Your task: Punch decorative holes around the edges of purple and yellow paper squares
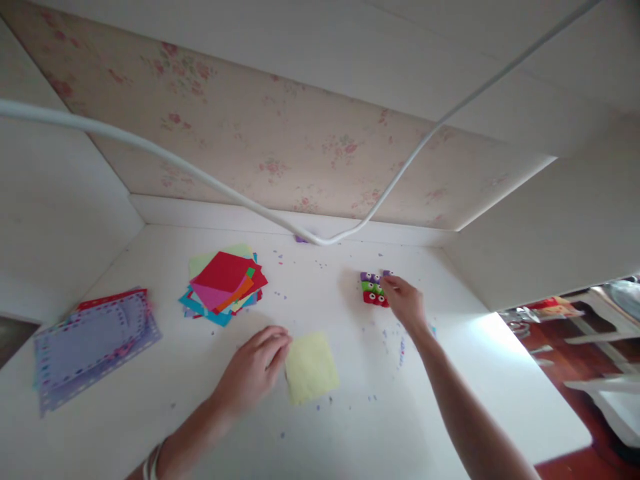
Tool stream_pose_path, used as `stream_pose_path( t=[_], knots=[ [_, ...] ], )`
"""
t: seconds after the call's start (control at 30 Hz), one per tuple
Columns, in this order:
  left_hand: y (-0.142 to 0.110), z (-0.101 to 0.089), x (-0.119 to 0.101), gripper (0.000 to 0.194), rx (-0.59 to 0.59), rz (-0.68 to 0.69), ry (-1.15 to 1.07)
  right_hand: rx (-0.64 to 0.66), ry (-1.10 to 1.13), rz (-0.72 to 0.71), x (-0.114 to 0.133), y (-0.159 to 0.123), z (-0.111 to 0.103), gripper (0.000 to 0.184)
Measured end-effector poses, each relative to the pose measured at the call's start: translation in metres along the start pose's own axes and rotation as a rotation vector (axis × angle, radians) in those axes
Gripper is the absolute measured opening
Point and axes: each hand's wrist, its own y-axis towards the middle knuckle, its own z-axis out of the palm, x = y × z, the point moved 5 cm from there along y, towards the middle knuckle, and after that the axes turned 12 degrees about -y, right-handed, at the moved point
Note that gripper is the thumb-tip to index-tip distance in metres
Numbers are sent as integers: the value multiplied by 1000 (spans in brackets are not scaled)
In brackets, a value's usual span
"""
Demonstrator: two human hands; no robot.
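Note:
My left hand (260, 360) rests above the white desk with its fingers curled together, their tips at the upper left edge of a pale yellow square of paper (313, 369). Whether anything is inside those fingers is hidden. Farther right, my right hand (405, 303) pinches at a small purple craft punch (388, 273), partly covered by the fingertips. Beside it stands a tight block of small craft punches (371, 287) in purple, green and red rows, each with a white round top. My right hand hides the right side of this block.
Coloured paper squares (225, 280) lie in a loose pile at the back left. Lavender sheets with punched borders (95, 340) sit at the far left. Tiny paper bits are scattered about the desk (240, 440). A white cable (225, 190) hangs across the view.

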Motion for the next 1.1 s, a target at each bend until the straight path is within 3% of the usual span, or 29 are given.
stream_pose_path(
  t=[0.07,0.23,0.33,0.43,0.57,0.77,1.1],
  knots=[
    [42,-12,6,23,-4,-5,28,119,75,-107,18,-49,20,38],
    [154,-20,32,25,-1,-17,222,200,-4,-235,61,-153,56,44],
    [204,-16,49,36,-7,-34,280,197,-19,-232,73,-179,67,54],
    [232,-10,63,47,0,-53,329,268,1,-179,71,-182,74,71],
    [239,-1,81,58,64,-35,379,385,29,-132,61,-173,74,76],
    [225,-5,95,47,129,3,462,426,28,-145,59,-164,69,63],
    [210,-15,83,35,142,-10,523,415,118,-238,69,-172,63,28]
  ],
)
